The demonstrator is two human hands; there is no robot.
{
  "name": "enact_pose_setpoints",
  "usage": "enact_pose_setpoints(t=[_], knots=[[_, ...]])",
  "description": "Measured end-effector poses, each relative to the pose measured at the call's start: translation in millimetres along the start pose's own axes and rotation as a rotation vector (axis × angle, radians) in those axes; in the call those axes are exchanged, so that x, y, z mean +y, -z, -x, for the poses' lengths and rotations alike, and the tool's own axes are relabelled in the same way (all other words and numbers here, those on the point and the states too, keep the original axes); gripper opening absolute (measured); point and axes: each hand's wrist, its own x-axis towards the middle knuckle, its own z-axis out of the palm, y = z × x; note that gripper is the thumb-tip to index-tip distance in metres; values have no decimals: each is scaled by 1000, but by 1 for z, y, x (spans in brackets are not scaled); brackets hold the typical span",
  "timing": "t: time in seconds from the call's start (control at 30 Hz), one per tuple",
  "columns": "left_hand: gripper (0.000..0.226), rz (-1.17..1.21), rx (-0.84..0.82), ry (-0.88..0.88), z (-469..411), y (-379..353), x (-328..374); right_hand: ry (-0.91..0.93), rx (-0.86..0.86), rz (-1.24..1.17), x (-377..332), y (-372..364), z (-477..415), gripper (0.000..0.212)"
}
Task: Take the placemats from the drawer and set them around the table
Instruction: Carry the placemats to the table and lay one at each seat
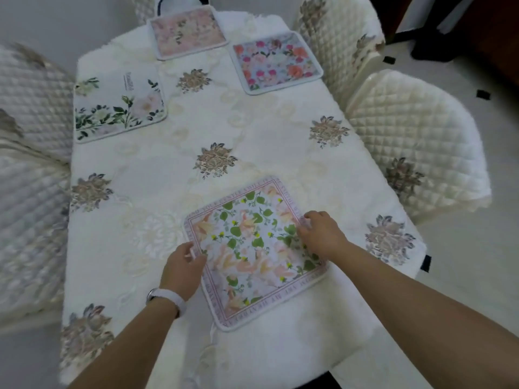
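Observation:
A square placemat with green leaves and peach flowers [252, 248] lies flat and turned at an angle on the near part of the table [168, 276]. My left hand [182, 270], a white band on its wrist, pinches the mat's left edge. My right hand [320, 234] presses fingers on its right edge. Three more placemats lie farther off: a white one with green leaves [118, 108] at the left side, a pale pink one [188, 32] at the far end, and a bright pink-and-red rose one [276, 63] at the far right.
A cream embroidered cloth covers the table. Quilted cream chairs stand close around it: two on the right [421, 141] [337, 26], and two on the left [28, 102] [25, 234]. Pale floor shows at the right.

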Motion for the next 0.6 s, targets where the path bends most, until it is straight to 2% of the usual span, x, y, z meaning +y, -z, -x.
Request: enact_pose_setpoints(t=[0.13,0.27,0.33,0.43,0.6], knots=[[55,213,122,184,-1,-15,6,-46,23,-220,-1,6,-16,58],[56,274,184,241,1,-25,12,-56,-35,-302,-5,9,-25,59],[52,302,201,265,6,-29,14,-73,-46,-327,-6,10,-25,51],[34,335,180,254,11,-35,11,-81,-111,-397,-4,9,-21,28],[24,413,167,234,22,-44,3,-62,-110,-402,4,4,-7,23]])
